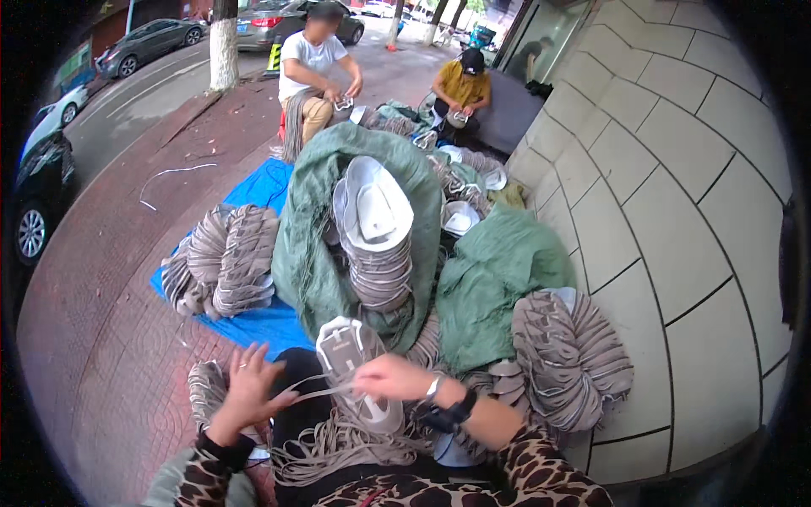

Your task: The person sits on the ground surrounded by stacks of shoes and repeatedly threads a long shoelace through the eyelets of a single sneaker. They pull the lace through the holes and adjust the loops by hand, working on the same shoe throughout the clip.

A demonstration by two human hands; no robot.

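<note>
A taupe shoe upper [340, 353] with white trim rests on my lap, toe end away from me. Above its middle, my right hand [393, 378] is closed on a pale shoelace [317, 393]. The lace stretches leftward to my left hand [245, 387], which is raised with its fingers spread. It meets this hand near the thumb; whether it loops round it I cannot tell. A heap of loose laces [338, 448] lies on my lap below the upper. Just beyond stands a tall stack of nested shoe uppers [380, 275] in an open green woven sack [304, 211].
Bundled uppers [224, 262] lie on a blue sheet [253, 329] at left, with another bundle [574, 359] at right beside a green sack [507, 279]. A tiled wall [659, 211] bounds the right. Two seated people [308, 76] handle uppers farther back. Cars line the road.
</note>
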